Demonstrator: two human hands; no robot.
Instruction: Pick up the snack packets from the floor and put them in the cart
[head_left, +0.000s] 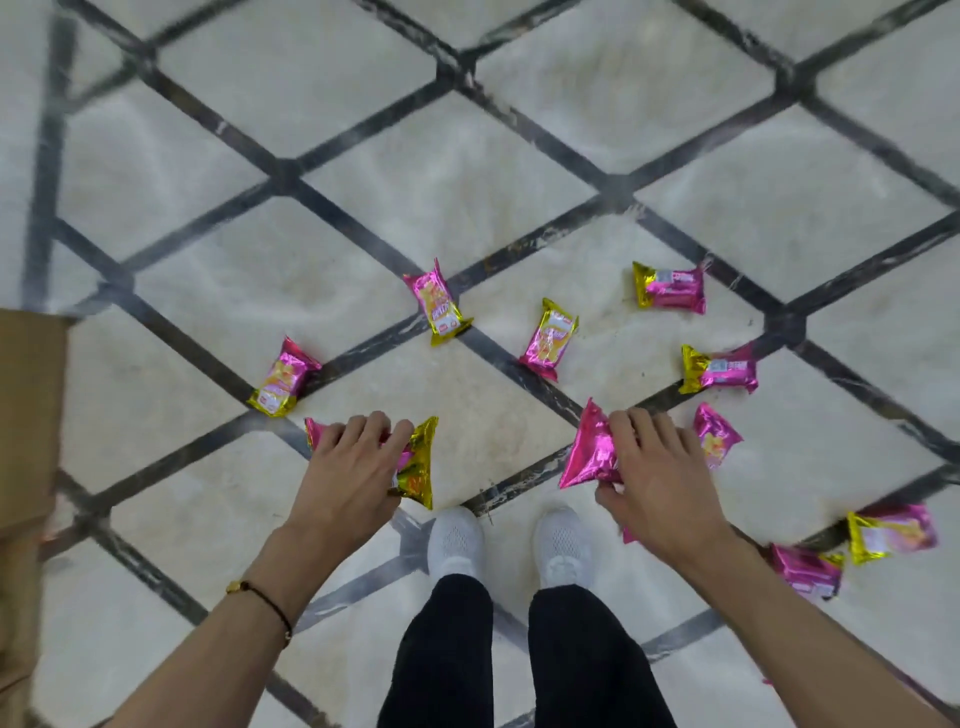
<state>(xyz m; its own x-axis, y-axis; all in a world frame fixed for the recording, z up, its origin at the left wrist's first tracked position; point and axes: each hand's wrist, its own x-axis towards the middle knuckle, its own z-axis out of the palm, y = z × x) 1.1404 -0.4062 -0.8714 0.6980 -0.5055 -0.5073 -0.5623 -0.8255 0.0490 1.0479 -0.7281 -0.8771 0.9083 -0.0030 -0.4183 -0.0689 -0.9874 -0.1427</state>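
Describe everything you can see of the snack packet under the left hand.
The snack packet is a shiny, crinkled foil pillow pack, pink with a gold end and some orange-yellow print. Its gold crimped end sticks out to the right of the left hand and a pink tip shows to the left; the middle is hidden. The fingers curl over it and grip it. It lies crosswise over the pale floor; whether it is lifted yet cannot be told.
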